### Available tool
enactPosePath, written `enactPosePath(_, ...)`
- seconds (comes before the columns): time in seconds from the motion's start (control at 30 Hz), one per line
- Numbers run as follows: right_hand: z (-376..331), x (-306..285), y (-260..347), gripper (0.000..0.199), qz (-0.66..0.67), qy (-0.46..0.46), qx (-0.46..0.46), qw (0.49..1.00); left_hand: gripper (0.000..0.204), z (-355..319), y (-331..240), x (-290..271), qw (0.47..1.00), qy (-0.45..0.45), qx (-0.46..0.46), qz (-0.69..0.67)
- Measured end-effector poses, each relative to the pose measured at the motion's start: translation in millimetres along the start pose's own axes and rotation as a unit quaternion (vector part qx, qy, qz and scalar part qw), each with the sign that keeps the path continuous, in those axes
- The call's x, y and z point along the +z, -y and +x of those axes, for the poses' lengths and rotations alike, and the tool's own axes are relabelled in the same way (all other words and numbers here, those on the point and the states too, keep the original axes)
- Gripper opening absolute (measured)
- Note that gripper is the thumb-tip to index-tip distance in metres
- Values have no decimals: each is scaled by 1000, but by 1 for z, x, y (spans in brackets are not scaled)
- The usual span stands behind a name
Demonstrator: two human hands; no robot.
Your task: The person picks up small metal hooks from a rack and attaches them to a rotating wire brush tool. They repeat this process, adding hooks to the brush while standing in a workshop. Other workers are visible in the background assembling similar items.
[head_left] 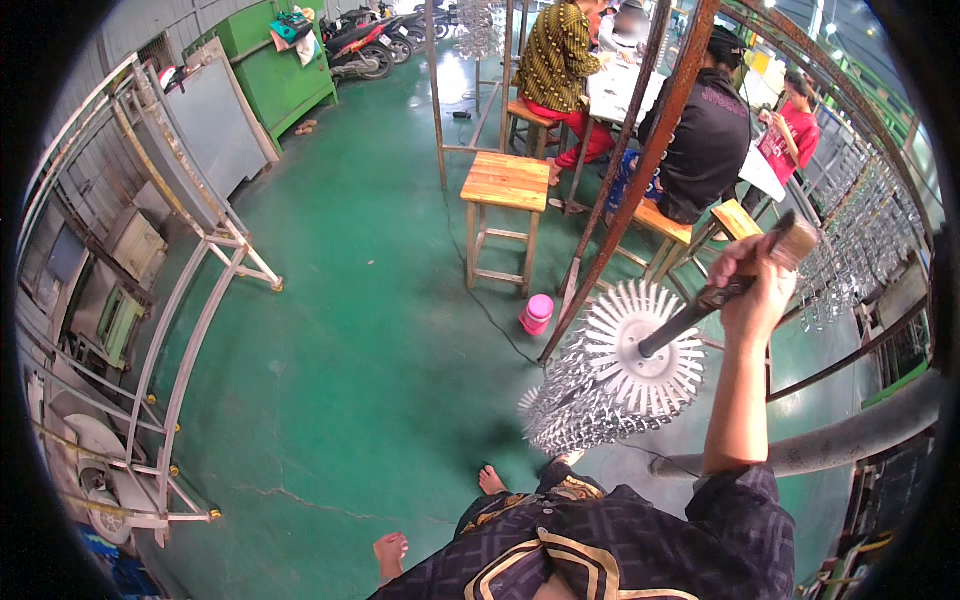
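My right hand [755,295] is raised and wrapped round the dark rod [680,328] of a spindle rack. A blocky brown end piece [796,241] sticks out above my fist. Lower on the rod sits a pale slotted disc [625,345] with narrow radial teeth. Behind it, rows of small shiny metal pieces [570,405] form a tilted cylinder, and part of a second toothed disc shows at its far end. My left hand [391,548] hangs low beside my body, fingers loosely apart, with nothing visible in it.
A wooden stool [505,182] and a pink tub [537,314] stand ahead. Rusty frame posts [640,190] rise before people seated at tables. Shiny pieces [865,240] hang at the right, above a thick grey pipe [830,437]. A metal frame [190,370] stands left; a cable crosses the floor.
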State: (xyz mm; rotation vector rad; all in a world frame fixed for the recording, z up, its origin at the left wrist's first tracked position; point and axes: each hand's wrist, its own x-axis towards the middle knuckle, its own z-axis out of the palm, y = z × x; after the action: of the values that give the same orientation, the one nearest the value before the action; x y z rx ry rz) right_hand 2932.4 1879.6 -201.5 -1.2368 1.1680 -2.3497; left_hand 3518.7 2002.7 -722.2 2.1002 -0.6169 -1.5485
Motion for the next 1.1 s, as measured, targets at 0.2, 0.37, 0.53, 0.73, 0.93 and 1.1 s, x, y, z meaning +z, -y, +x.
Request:
enactPosePath(0.2,-9,91,-21,21,60,48,31,997,26,-9,-12,-8,999,-34,36,-16)
enactPosePath(0.37,1,152,-56,22,115,118,48,985,22,-22,10,-22,997,-59,44,-36)
enactPosePath(0.53,19,221,-101,25,137,157,74,975,17,-17,49,-32,993,-81,-41,-72)
enactPosePath(0.73,48,301,-173,26,169,212,90,958,14,23,44,-23,990,-48,-22,-129)
enactPosePath(0.93,96,384,-254,25,201,253,121,939,21,60,-40,-23,971,-100,-30,-217)
enactPosePath(1.1,148,458,-321,26,195,277,127,932,27,84,-147,1,962,-210,-25,-174)
